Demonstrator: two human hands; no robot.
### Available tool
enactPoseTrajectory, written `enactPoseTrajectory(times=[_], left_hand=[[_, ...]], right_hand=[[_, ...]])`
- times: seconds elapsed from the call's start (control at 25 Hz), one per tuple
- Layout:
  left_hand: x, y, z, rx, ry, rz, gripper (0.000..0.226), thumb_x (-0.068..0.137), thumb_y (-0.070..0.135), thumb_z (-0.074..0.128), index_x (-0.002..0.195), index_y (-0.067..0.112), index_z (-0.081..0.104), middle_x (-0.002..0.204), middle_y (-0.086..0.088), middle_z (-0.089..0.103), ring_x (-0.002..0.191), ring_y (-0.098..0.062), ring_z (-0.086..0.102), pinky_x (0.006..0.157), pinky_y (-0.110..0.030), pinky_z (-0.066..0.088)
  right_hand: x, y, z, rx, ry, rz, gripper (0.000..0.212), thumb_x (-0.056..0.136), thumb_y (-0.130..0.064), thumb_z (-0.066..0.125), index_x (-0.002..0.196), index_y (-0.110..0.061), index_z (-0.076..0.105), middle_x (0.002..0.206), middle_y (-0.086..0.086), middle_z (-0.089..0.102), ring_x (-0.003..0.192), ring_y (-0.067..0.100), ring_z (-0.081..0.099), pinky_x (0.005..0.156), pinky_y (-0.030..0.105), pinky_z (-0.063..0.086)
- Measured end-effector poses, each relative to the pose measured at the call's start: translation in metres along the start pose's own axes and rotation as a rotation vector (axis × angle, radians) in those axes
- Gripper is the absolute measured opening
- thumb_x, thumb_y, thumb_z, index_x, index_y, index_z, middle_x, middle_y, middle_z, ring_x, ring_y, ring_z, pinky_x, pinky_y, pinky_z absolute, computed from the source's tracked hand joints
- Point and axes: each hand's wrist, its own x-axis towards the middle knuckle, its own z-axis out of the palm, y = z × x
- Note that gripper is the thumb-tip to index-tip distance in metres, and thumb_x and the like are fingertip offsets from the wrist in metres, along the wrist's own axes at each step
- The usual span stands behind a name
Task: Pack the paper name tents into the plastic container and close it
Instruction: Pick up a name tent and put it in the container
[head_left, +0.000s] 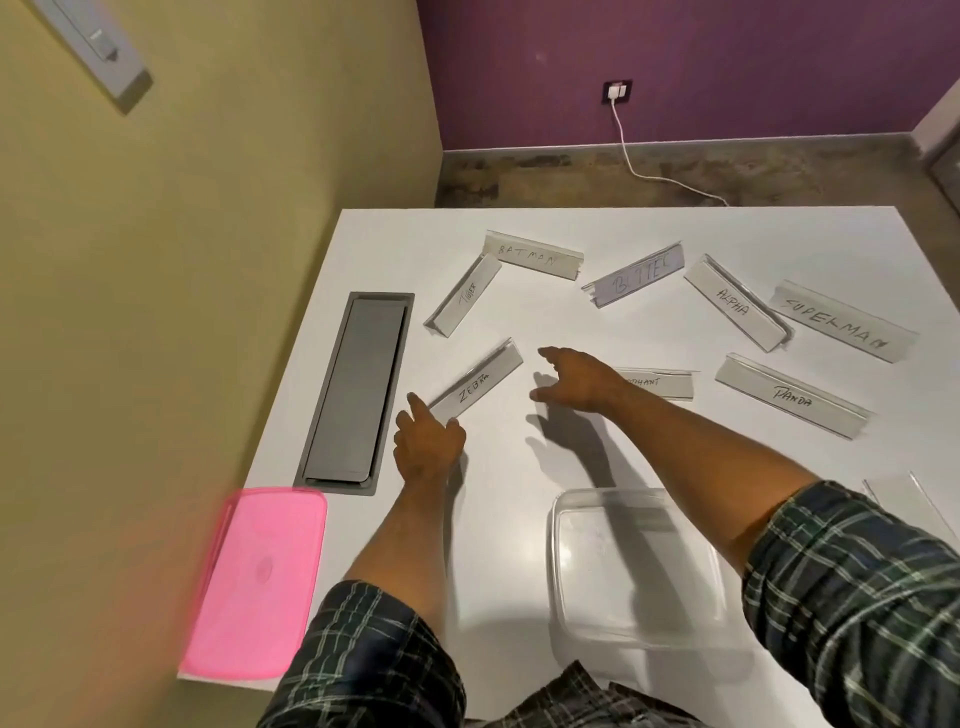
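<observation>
Several paper name tents lie scattered on the white table (519, 467). The one marked ZEBRA (478, 382) lies between my hands. My left hand (426, 439) touches its near end with index finger and thumb. My right hand (571, 379) hovers just right of it with fingers spread, holding nothing, and hides part of another tent (662, 384). Further back stand TIGER (465, 296), BATMAN (532, 254), BUTTER (636, 280), ALPHA (735, 304), SUPERMAN (841, 322) and PANDA (792, 397). The clear plastic container (631, 566) sits open and empty near me. Its pink lid (257, 582) lies at the table's near left corner.
A grey cable hatch (356, 387) is set into the table's left side. The yellow wall runs close along the left edge. A white cable (644, 166) trails over the floor behind the table. Thin clear strips (914, 493) lie at the right edge.
</observation>
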Motion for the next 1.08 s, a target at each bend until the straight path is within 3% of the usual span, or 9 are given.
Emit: enactPoseTrajectory(times=[0.16, 0.32, 0.48, 0.68, 0.88, 1.08], left_hand=[[0.02, -0.003, 0.003, -0.085, -0.048, -0.081, 0.083, 0.094, 0.036, 0.057, 0.159, 0.014, 0.01, 0.148, -0.019, 0.039, 0.129, -0.039, 0.049, 0.104, -0.05, 0.044], [0.033, 0.001, 0.006, -0.095, -0.032, -0.141, 0.08, 0.094, 0.038, 0.055, 0.158, 0.014, 0.014, 0.146, -0.016, 0.045, 0.129, -0.037, 0.05, 0.106, -0.048, 0.04], [0.039, 0.007, 0.007, -0.111, -0.026, -0.134, 0.059, 0.095, 0.034, 0.053, 0.146, 0.01, 0.037, 0.137, -0.014, 0.054, 0.125, -0.035, 0.053, 0.106, -0.049, 0.042], [0.038, 0.014, 0.007, -0.174, -0.014, -0.142, 0.044, 0.095, 0.029, 0.054, 0.129, 0.003, 0.053, 0.128, -0.019, 0.057, 0.112, -0.038, 0.06, 0.094, -0.047, 0.053], [0.025, 0.019, 0.001, -0.146, 0.027, -0.103, 0.045, 0.092, 0.025, 0.059, 0.13, 0.003, 0.056, 0.128, -0.017, 0.058, 0.11, -0.036, 0.062, 0.089, -0.043, 0.055], [-0.002, 0.027, -0.015, -0.036, 0.04, 0.018, 0.043, 0.085, 0.021, 0.065, 0.126, 0.008, 0.06, 0.125, -0.014, 0.062, 0.109, -0.034, 0.063, 0.091, -0.039, 0.054]], right_hand=[[0.039, -0.011, 0.006, 0.013, -0.041, -0.015, 0.094, 0.085, -0.04, 0.076, 0.158, -0.012, 0.023, 0.16, 0.012, 0.032, 0.146, 0.026, 0.035, 0.116, 0.036, 0.032], [0.067, -0.015, 0.015, 0.201, -0.027, 0.018, 0.104, 0.082, -0.038, 0.08, 0.159, -0.011, 0.016, 0.164, 0.01, 0.026, 0.148, 0.025, 0.03, 0.119, 0.034, 0.027], [0.081, -0.017, 0.023, 0.258, -0.084, 0.036, 0.106, 0.084, -0.037, 0.079, 0.16, -0.012, 0.01, 0.165, 0.007, 0.022, 0.15, 0.022, 0.028, 0.121, 0.034, 0.025], [0.083, -0.017, 0.022, 0.233, -0.011, 0.01, 0.089, 0.08, -0.03, 0.082, 0.154, -0.011, 0.035, 0.151, 0.01, 0.044, 0.138, 0.026, 0.045, 0.111, 0.034, 0.038], [0.055, -0.01, 0.012, -0.14, 0.135, -0.092, 0.061, 0.081, -0.026, 0.074, 0.138, -0.014, 0.054, 0.128, 0.007, 0.054, 0.12, 0.029, 0.054, 0.093, 0.04, 0.05], [0.002, 0.002, 0.0, -0.383, 0.232, -0.21, 0.053, 0.077, -0.014, 0.072, 0.128, -0.011, 0.058, 0.116, 0.009, 0.053, 0.106, 0.031, 0.054, 0.078, 0.038, 0.051]])
